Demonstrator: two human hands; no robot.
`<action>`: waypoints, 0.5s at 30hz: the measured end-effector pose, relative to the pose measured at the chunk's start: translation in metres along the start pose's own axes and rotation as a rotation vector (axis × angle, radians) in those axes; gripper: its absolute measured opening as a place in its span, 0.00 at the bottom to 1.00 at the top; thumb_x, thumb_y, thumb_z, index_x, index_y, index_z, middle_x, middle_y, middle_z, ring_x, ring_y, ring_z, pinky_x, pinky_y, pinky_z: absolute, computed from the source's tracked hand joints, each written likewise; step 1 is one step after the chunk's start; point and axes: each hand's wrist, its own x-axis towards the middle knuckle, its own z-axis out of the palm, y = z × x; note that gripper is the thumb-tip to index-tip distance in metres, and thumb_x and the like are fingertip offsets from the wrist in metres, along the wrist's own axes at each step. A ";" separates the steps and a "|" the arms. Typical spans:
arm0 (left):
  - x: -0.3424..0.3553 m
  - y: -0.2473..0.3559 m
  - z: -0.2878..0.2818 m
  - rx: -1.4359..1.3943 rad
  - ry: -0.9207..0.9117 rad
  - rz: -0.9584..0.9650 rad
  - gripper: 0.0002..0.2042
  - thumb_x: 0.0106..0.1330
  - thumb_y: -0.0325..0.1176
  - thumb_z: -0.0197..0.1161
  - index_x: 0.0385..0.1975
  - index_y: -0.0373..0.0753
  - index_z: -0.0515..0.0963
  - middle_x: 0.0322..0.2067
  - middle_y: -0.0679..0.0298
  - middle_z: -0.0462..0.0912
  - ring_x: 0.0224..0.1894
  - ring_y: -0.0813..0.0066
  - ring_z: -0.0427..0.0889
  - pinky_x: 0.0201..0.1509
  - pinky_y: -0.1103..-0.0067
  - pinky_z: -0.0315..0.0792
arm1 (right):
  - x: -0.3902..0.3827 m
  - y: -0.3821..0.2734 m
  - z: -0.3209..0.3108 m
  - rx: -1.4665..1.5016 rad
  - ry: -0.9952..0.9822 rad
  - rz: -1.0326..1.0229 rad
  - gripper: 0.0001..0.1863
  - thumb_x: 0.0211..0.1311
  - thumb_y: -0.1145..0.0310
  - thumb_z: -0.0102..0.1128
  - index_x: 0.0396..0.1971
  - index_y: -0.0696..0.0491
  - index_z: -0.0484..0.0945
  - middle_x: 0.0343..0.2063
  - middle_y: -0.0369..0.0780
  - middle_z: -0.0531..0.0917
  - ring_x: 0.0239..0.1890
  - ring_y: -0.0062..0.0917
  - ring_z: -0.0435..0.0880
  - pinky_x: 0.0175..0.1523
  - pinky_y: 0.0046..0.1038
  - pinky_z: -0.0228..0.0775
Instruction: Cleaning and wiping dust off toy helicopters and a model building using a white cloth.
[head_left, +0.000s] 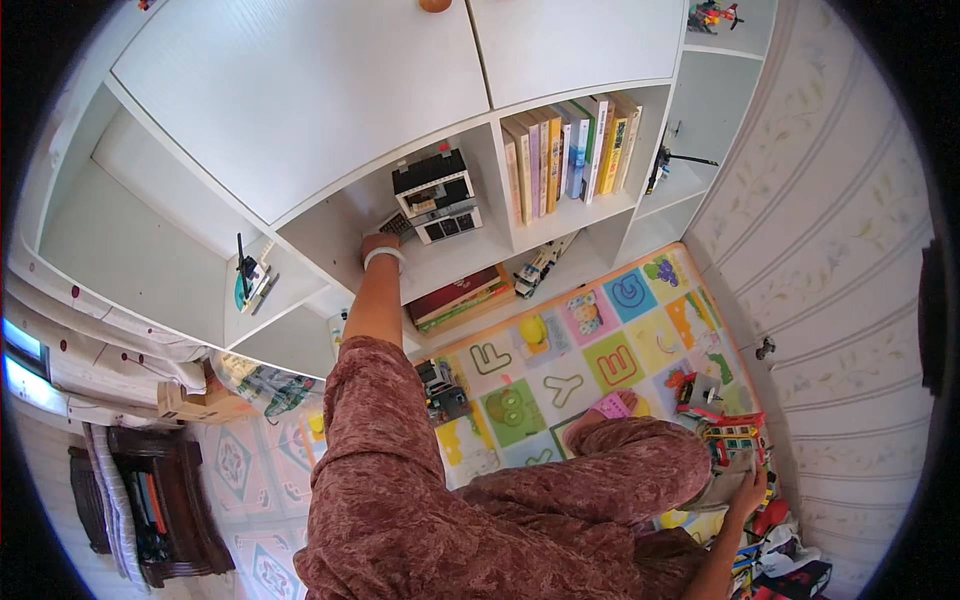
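Note:
Stretched forward into an open shelf compartment, my left hand (378, 245) has a pale band at the wrist. Its fingers are closed at the edge of a small dark grey panel (398, 226), partly hiding them. Just right of that panel stands a black, white and grey toy-brick building (437, 193). My right hand (745, 495) is low at the right, its fingers curled on a greyish-beige cloth (724, 486). A red toy-brick building (735, 432) stands just beyond the cloth.
Upright books (572, 155) fill the neighbouring compartment. Below lie flat books (458, 298) and a white toy vehicle (545, 262). A grey toy model (440, 392) sits on the colourful play mat (565, 395). Assorted toys (770, 545) crowd the lower right, beside the wall.

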 end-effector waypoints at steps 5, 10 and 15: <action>0.002 -0.018 -0.011 -0.069 0.034 0.095 0.18 0.61 0.43 0.55 0.41 0.37 0.82 0.49 0.52 0.80 0.51 0.59 0.80 0.54 0.71 0.73 | 0.004 0.003 0.015 0.074 -0.024 0.004 0.19 0.59 0.72 0.48 0.50 0.59 0.77 0.46 0.45 0.82 0.47 0.35 0.80 0.54 0.33 0.69; -0.010 0.014 -0.020 -0.148 -0.057 -0.051 0.15 0.63 0.44 0.56 0.46 0.48 0.81 0.52 0.58 0.79 0.54 0.61 0.78 0.58 0.71 0.71 | 0.000 0.003 0.004 0.039 0.018 0.012 0.20 0.57 0.72 0.48 0.50 0.59 0.77 0.46 0.46 0.81 0.47 0.35 0.80 0.54 0.33 0.68; 0.022 -0.011 -0.007 0.028 0.030 0.098 0.14 0.63 0.38 0.59 0.48 0.56 0.79 0.51 0.58 0.79 0.56 0.55 0.76 0.61 0.67 0.69 | 0.003 0.001 0.012 0.083 -0.032 -0.036 0.20 0.57 0.71 0.48 0.49 0.60 0.77 0.44 0.46 0.82 0.46 0.36 0.81 0.53 0.32 0.69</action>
